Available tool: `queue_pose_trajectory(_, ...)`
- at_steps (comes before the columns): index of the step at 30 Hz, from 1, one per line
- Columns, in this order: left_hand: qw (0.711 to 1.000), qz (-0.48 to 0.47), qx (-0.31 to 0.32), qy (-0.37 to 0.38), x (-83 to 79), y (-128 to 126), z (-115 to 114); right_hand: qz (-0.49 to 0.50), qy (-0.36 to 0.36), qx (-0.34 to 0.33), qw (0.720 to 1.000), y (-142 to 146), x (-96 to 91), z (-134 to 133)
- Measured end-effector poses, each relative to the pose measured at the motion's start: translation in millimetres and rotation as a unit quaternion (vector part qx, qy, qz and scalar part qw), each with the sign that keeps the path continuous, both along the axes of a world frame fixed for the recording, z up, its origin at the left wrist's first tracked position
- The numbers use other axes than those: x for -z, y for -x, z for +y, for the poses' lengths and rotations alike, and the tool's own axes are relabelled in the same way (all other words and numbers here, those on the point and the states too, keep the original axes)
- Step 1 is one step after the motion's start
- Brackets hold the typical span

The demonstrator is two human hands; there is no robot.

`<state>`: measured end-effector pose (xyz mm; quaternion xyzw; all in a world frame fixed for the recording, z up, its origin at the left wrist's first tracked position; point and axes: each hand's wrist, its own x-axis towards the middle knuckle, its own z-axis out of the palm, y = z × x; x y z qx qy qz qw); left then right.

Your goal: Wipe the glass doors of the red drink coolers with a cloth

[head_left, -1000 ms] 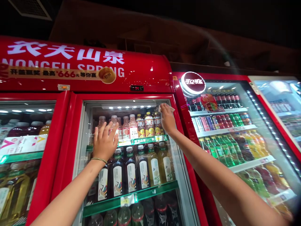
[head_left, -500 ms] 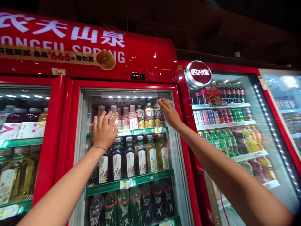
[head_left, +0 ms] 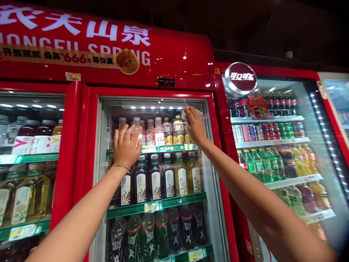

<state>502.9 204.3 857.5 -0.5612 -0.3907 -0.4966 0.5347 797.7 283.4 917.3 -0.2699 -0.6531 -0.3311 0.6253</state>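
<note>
My left hand (head_left: pixel 127 146) rests on the glass door (head_left: pixel 160 103) of a red drinks fridge, palm forward and fingers spread, with a thin band round the wrist. It holds nothing. Higher up, near the door's top right corner, my right hand (head_left: pixel 195 123) presses a pale cloth (head_left: pixel 196 112) to the same glass. Most of the cloth is hidden under the fingers. Behind the glass, bottles with pink labels (head_left: pixel 159 131) and yellow-capped bottles (head_left: pixel 178 130) stand on the top shelf. Dark tea bottles (head_left: pixel 156 180) fill the shelf below.
A red door frame (head_left: pixel 87 153) borders the glass, with a small temperature display (head_left: pixel 166 82) above it. Another fridge door with large bottles (head_left: pixel 24 198) is at left. To the right stands a cola fridge (head_left: pixel 269 145) with a round sign (head_left: pixel 241 78).
The view has shifted slightly, so the fridges appear a little further right and mostly higher. Both hands stay against the glass, and the cloth remains under my right hand.
</note>
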Motion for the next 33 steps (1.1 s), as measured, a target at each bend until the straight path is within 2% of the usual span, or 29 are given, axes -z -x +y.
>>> queue_pose_trajectory(2,1.0,-0.003,0.0,0.001,0.1,-0.6,-0.6,0.019,-0.008,-0.008,1.0,13.8,6.1,-1.1)
queue_pose_trajectory(4,1.0,-0.002,-0.006,-0.002,0.1,-0.9,-1.1,-0.048,-0.023,-0.003,0.999,32.3,7.1,-4.9)
queue_pose_trajectory(7,1.0,0.004,-0.02,-0.011,0.2,-0.5,-1.5,-0.149,-0.032,0.013,0.988,43.8,-10.1,-10.6)
queue_pose_trajectory(9,1.0,0.004,-0.023,-0.015,0.2,-0.1,-1.7,-0.134,-0.028,0.014,0.99,35.9,-23.1,-11.1)
queue_pose_trajectory(11,1.0,0.002,-0.025,-0.017,0.2,-0.1,-1.9,-0.07,-0.023,0.006,0.997,25.2,-23.8,-9.0)
queue_pose_trajectory(14,1.0,0.0,-0.026,-0.017,0.1,-0.9,-2.0,-0.017,-0.024,-0.008,1.0,23.7,-1.3,-6.5)
queue_pose_trajectory(17,1.0,-0.007,-0.017,-0.01,0.0,-1.5,-2.4,-0.101,-0.032,-0.011,0.994,35.1,15.0,-8.5)
queue_pose_trajectory(20,1.0,-0.015,-0.013,-0.006,0.4,-1.3,-2.9,-0.151,-0.032,-0.013,0.988,39.2,5.1,-10.5)
queue_pose_trajectory(24,0.999,-0.019,-0.021,-0.017,1.4,-0.8,-2.8,-0.046,-0.016,-0.025,0.999,43.2,-6.0,-11.2)
queue_pose_trajectory(26,0.999,-0.02,-0.018,-0.021,1.4,-0.7,-2.6,-0.048,-0.017,-0.029,0.998,50.9,-4.0,-12.3)
queue_pose_trajectory(30,0.998,-0.032,-0.016,-0.043,0.6,-0.2,-2.6,-0.122,-0.039,-0.032,0.991,62.3,-9.7,-15.5)
queue_pose_trajectory(33,0.996,-0.053,-0.022,-0.07,0.4,-0.1,-2.3,-0.054,-0.038,-0.031,0.997,69.0,-15.3,-18.5)
